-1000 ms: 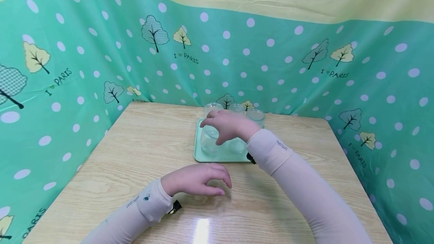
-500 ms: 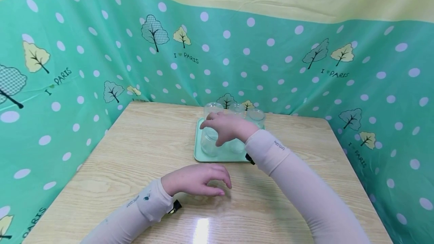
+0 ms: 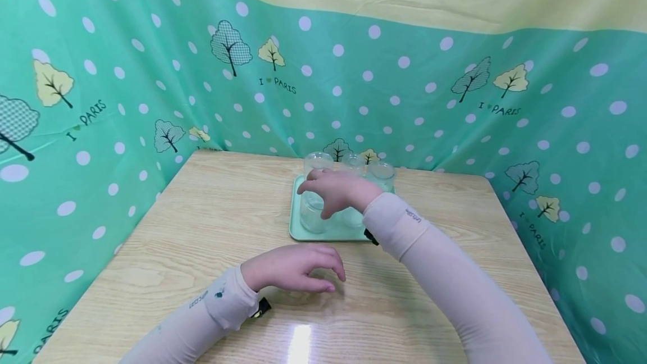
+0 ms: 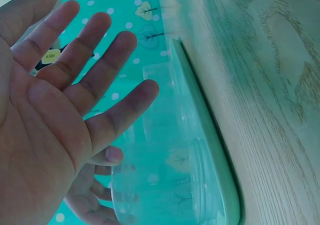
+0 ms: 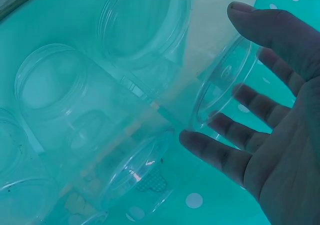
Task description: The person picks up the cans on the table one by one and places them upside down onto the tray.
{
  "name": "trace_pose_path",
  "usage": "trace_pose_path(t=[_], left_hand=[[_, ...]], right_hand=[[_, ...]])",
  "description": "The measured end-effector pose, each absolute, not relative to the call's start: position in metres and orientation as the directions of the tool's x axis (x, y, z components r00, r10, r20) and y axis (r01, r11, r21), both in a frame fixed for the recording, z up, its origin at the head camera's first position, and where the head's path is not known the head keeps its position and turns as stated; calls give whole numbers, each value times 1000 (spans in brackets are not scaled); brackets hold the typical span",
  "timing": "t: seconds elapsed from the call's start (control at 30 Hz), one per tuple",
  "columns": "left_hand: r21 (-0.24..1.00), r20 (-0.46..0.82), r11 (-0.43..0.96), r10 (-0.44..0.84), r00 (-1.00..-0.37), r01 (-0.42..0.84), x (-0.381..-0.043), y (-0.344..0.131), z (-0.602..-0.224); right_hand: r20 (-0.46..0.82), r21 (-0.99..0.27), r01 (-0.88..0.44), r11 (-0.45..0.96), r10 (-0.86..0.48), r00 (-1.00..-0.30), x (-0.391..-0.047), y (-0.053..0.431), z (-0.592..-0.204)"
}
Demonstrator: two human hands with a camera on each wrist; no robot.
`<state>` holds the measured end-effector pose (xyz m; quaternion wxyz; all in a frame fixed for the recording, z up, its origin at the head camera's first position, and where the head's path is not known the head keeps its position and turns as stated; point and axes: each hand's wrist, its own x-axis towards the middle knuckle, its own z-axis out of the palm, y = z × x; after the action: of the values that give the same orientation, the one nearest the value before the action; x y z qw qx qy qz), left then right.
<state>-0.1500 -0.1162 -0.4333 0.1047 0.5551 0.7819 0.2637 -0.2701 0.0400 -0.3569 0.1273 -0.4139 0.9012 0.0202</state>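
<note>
Several clear jars stand on a mint-green tray (image 3: 294,212); ridged rings show at their tray end in the left wrist view. My right hand (image 3: 340,189), fingers spread, is right at the top of the front-left jar (image 3: 311,221). The right wrist view has its thumb (image 5: 275,27) and fingers (image 5: 215,152) on opposite sides of a jar's round edge (image 5: 202,105), not curled round it. My left hand (image 3: 295,268) hovers over the table before the tray, holding nothing. Its spread fingers (image 4: 112,65) face the jars in the left wrist view.
Behind my right hand stand a back-left jar (image 3: 317,160), a back-middle jar (image 3: 352,160) and a back-right jar (image 3: 381,173). Another front jar (image 3: 352,218) is partly hidden by the hand. A green dotted curtain (image 3: 424,122) hangs close behind the wooden table (image 3: 227,206).
My right hand and sleeve have shifted very slightly left and down over the front-left jar. The left hand and the jars look unchanged.
</note>
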Motion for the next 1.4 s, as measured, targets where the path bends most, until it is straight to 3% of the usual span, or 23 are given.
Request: trace_pose_path(t=[1.4], left_hand=[[501, 116, 253, 928, -354, 828, -150, -115, -433]], right_hand=[[-302, -88, -739, 668, -725, -619, -274, 30, -360]])
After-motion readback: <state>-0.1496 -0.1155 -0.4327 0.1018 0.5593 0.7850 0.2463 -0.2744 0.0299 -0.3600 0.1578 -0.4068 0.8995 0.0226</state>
